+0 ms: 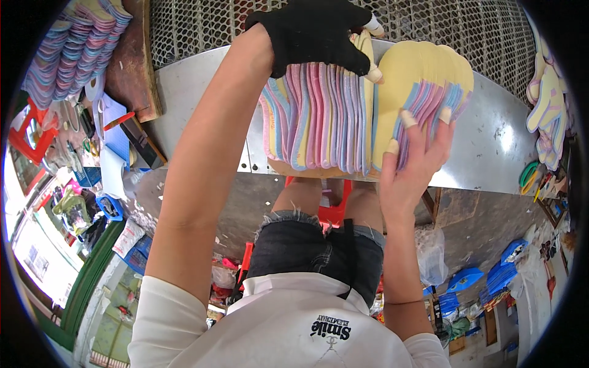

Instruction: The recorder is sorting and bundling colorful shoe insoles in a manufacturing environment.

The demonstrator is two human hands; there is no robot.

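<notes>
A white knit T-shirt [264, 325] lies nearest the camera, printed on the chest with bold dark lettering, a smaller line beneath and a thin-lined emblem; below its hem are black denim shorts [282, 248] with frayed edges. Ahead, on a smooth, shiny grey metal surface [485, 153], a tight row of soft, sole-shaped pieces [322, 116] stands on edge, pink, blue and lavender. The left hand [307, 40], in a black fabric glove with bare fingertips, arches over its far end; its fingers are bent, how tightly I cannot tell. Just beside, a fan of yellow, round-ended pieces [423, 67] overlaps. The right hand [420, 162], pale covers on its fingertips, touches the fan with fingers spread; whether they grip cannot be told. Beyond stretches diamond-patterned metal mesh [442, 18].
</notes>
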